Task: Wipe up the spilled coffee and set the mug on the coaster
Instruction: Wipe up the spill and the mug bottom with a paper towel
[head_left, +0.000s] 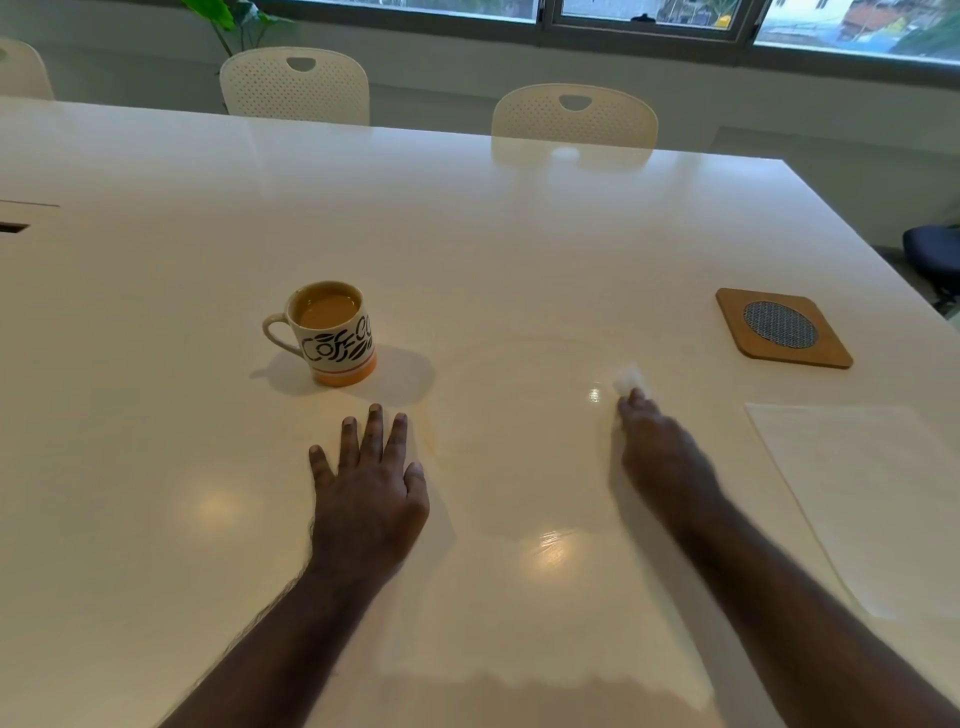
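A mug (332, 338) with "Coffee" lettering and an orange base stands on the white table (156, 260), left of centre, holding milky coffee. A square wooden coaster (782, 328) with a round woven inset lies at the far right. My left hand (369, 483) rests flat on the table just in front of the mug, fingers spread. My right hand (662, 447) is blurred and pinches a small white tissue (630, 378) against the table between the mug and the coaster. A faint pale coffee streak (434, 441) shows beside my left hand.
A flat white paper sheet (872, 499) lies at the right edge. Two white perforated chairs (296, 85) stand behind the table's far side, and a dark office chair (932, 254) is off the right edge. A cable slot (13, 227) sits far left.
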